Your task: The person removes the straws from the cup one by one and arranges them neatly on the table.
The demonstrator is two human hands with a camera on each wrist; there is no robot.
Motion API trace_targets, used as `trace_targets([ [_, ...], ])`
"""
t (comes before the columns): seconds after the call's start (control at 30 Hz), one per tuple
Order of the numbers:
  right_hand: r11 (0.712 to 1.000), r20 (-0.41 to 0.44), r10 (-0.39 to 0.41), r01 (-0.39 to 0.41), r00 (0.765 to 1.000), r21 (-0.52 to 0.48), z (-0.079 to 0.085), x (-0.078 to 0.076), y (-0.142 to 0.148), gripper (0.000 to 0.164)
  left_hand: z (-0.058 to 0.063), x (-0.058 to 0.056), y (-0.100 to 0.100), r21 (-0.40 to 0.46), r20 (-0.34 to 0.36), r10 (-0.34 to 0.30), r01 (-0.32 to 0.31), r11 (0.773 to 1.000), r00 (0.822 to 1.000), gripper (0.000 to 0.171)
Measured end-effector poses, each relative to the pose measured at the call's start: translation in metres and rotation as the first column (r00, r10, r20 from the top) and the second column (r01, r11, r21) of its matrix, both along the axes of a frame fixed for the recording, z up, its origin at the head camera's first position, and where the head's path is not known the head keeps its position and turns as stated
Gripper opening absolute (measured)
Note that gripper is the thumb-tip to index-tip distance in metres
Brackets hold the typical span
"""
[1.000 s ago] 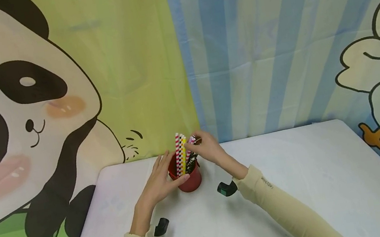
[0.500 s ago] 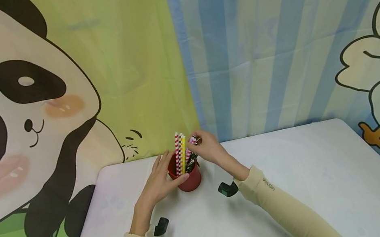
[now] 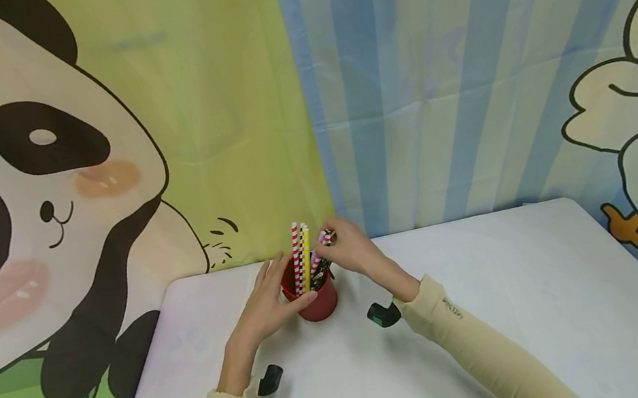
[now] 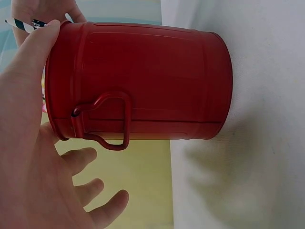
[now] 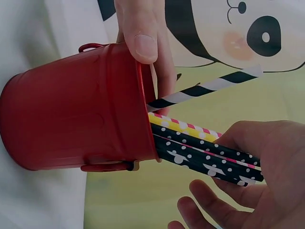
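Observation:
A red metal bucket [image 3: 320,306] stands upright on the white table with several patterned paper straws in it. My left hand [image 3: 266,309] grips its rim from the left, thumb on the near side. In the right wrist view, my right hand [image 5: 281,157] pinches a bunch of black dotted straws [image 5: 195,160] by their upper ends; their lower ends are inside the bucket. A yellow straw [image 5: 176,123] lies close behind the bunch. Apart from it leans a black-and-white striped straw [image 5: 205,89]. Red-and-white striped straws [image 3: 295,257] stand at the bucket's left side.
The white table [image 3: 496,310] extends to both sides and ends just behind the bucket. A cloth backdrop [image 3: 247,134] with a panda print hangs behind it. Black wrist cameras [image 3: 384,314] jut out from both sleeves.
The red-striped and yellow straws have shifted slightly left. My right hand stays at the straws' tops with only a small shift. The left hand and the bucket hold nearly still.

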State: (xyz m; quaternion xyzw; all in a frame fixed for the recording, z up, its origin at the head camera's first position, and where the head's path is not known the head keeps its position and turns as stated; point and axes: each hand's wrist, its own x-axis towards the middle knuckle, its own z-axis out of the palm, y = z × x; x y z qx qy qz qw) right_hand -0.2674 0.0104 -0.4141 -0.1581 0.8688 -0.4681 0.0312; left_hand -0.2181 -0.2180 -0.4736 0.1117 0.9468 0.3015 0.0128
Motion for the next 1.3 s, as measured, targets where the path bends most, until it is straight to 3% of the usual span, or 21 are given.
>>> trace_targets([
  [0.17, 1.0, -0.009, -0.017, 0.017, 1.0, -0.025, 0.002, 0.0, 0.001, 0.029, 0.0, 0.0, 0.0, 0.005, -0.004, 0.0, 0.0, 1.0, 1.0, 0.099],
  [0.53, 0.99, -0.043, -0.036, 0.03, 0.998, -0.135, 0.016, 0.002, 0.01, 0.03, 0.0, 0.0, 0.0, 0.011, 0.006, 0.006, -0.006, 1.0, 1.0, 0.098],
  [1.0, 0.964, -0.138, -0.029, -0.009, 0.99, -0.266, 0.043, -0.005, 0.025, 0.024, 0.0, 0.0, 0.001, 0.009, 0.026, 0.01, -0.01, 1.0, 1.0, 0.102],
  [1.3, 0.945, -0.156, -0.053, -0.001, 0.986, -0.328, 0.063, -0.003, 0.04, 0.023, 0.002, 0.001, 0.001, 0.017, 0.029, 0.011, -0.011, 1.0, 1.0, 0.101],
])
